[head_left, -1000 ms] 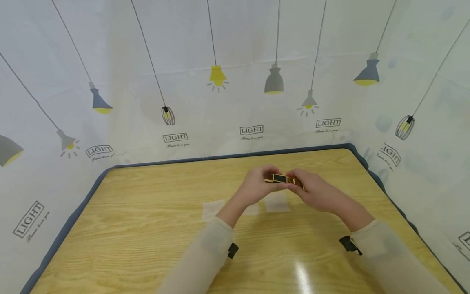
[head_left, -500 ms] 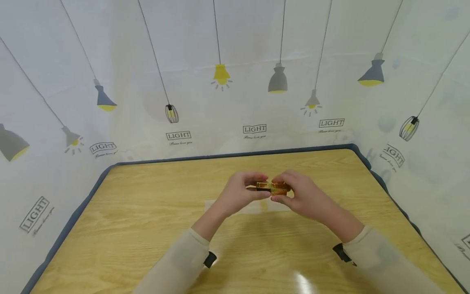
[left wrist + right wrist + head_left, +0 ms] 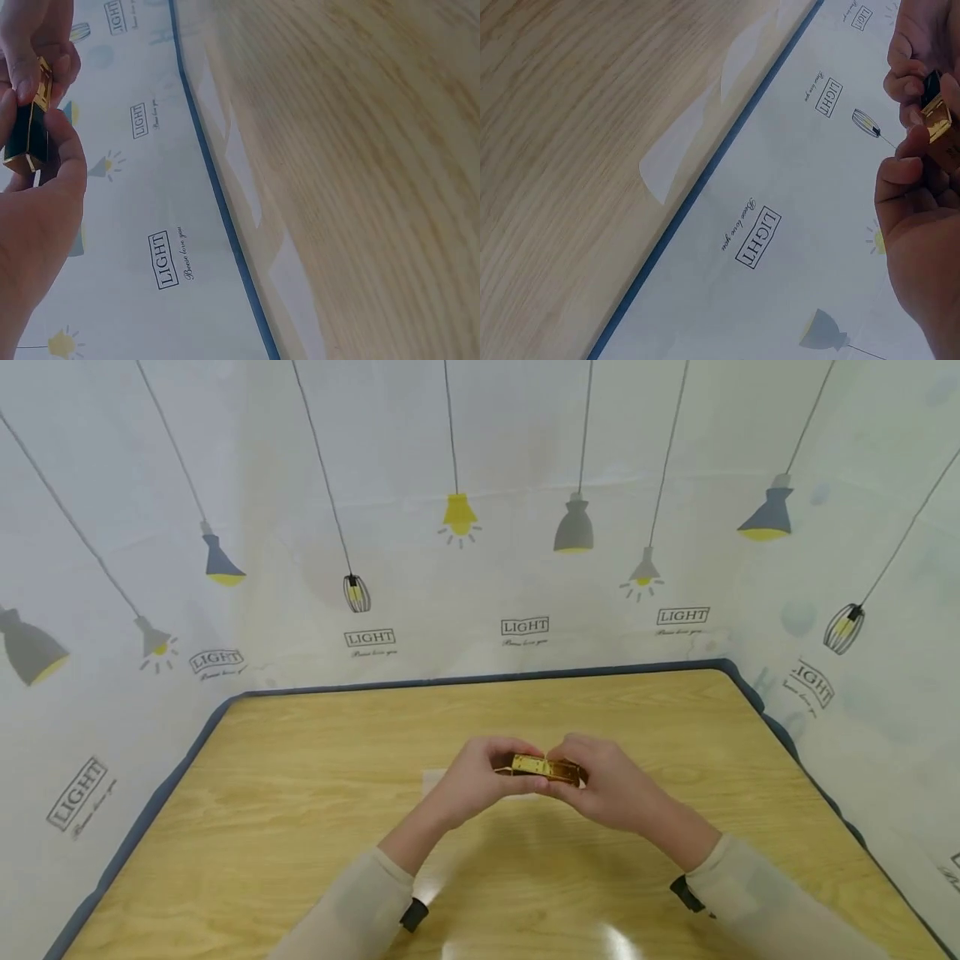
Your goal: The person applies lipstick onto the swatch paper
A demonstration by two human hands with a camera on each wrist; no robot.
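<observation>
A small bar-shaped case, gold with black faces (image 3: 531,765), is held between both hands above the table in the head view. My left hand (image 3: 468,785) pinches its left end between thumb and fingers. Gripping the right end is my right hand (image 3: 611,783), its fingers partly covering the gold. In the left wrist view, the case (image 3: 28,135) shows a dark face with gold edges. From the right wrist, the case (image 3: 937,124) has a black portion toward the left hand and a gold portion by the right fingers. Its exact kind cannot be told.
Several thin white paper squares lie flat on the wooden table (image 3: 300,827), one paper square (image 3: 433,779) partly visible behind the left hand. A dark blue edge (image 3: 420,682) borders the tabletop. Behind it hangs a white cloth (image 3: 420,568) printed with lamps.
Both hands have moved left and nearer, keeping hold of the case. It has turned: the black face seen earlier has given way to a gold side in the head view.
</observation>
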